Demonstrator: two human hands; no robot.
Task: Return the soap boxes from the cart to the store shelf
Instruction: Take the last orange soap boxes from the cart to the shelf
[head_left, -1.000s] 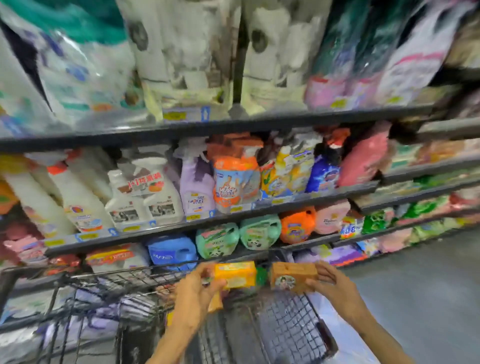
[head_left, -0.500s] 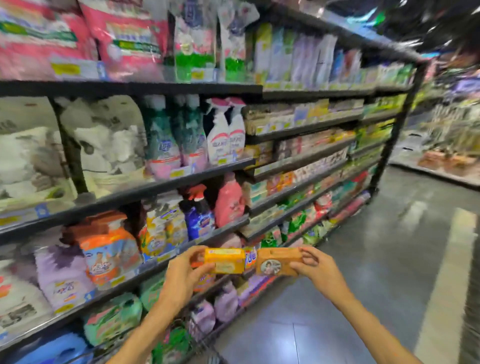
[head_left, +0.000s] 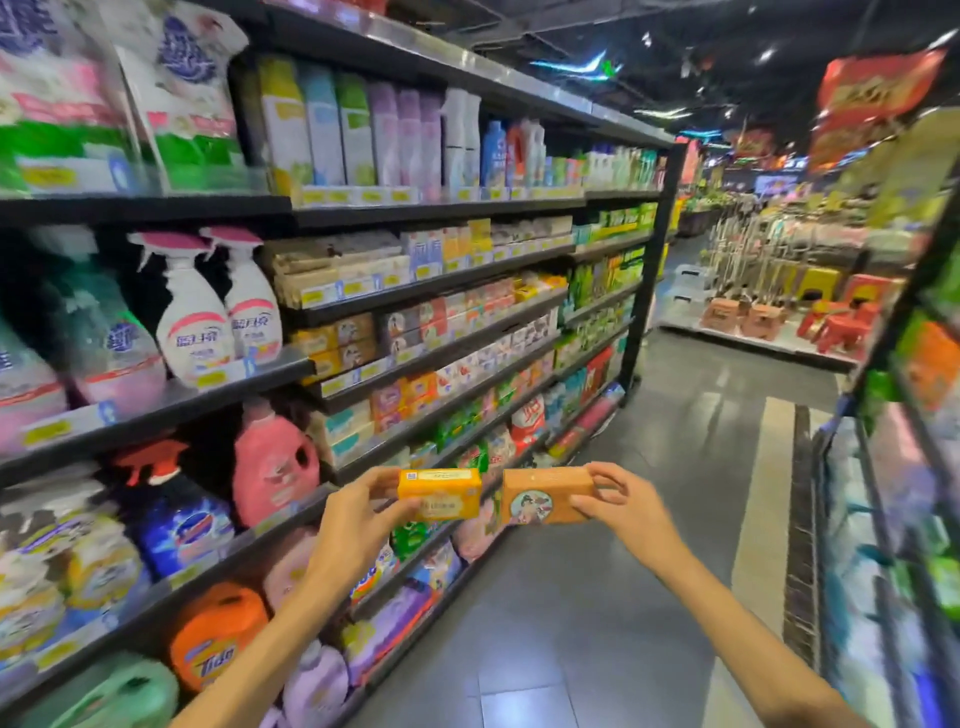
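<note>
My left hand (head_left: 358, 512) grips a yellow soap box (head_left: 440, 493) by its left end, thumb on the front and fingers behind. My right hand (head_left: 626, 506) grips a brown soap box (head_left: 540, 496) with a round picture by its right end. Both boxes are held level at waist height, side by side with a small gap, out in the aisle. Rows of similar yellow and brown soap boxes (head_left: 340, 345) stand on the store shelf (head_left: 431, 283) up and to the left. The cart is out of view.
Spray bottles (head_left: 218, 312), a pink jug (head_left: 272, 467) and an orange detergent jug (head_left: 215, 634) fill the near left shelves. A tiled aisle floor (head_left: 623, 597) runs ahead. Another shelf (head_left: 893, 467) lines the right edge; red stools (head_left: 841, 322) stand far ahead.
The view has swung up and right from the cart to the aisle. Both hands have lifted the two boxes away from the cart and carry them forward side by side.
</note>
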